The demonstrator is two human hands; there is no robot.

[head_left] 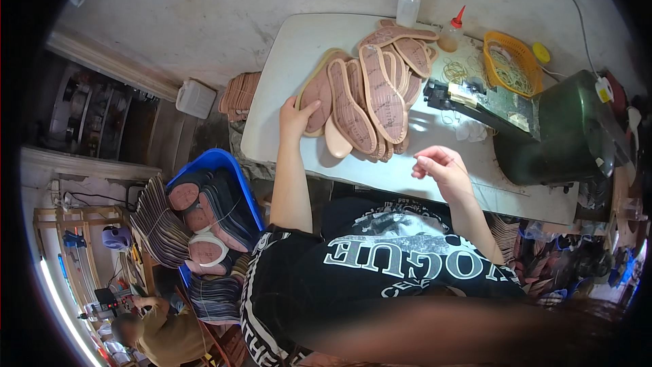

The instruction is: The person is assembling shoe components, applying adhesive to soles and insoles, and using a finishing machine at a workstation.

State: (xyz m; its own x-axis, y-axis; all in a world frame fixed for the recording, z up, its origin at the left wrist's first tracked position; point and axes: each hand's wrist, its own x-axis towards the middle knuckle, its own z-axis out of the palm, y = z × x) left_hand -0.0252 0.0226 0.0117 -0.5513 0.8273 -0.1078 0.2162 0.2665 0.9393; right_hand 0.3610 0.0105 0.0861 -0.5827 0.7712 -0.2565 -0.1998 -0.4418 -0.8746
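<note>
On the white table a pile of brown, ribbed shoe insoles [384, 95] with pale edges lies heaped and overlapping. My left hand [293, 119] grips the leftmost insole [316, 98], thumb on its top face and fingers at its outer edge. Beside it, a smooth beige, rounded piece [337, 141] sticks out from under the pile. My right hand [443, 168] hovers over the table's near side, apart from the insoles. Its fingers are curled toward the thumb, and whatever may be between them is too small to make out.
A clear bottle with a blue cap [408, 7], a red-nozzled bottle [451, 32] and a yellow basket of rubber bands [513, 64] stand at the back. A dark green machine [553, 129] occupies the right. Bundled insoles fill a blue crate [248, 187] at left; another person [166, 329] sits lower left.
</note>
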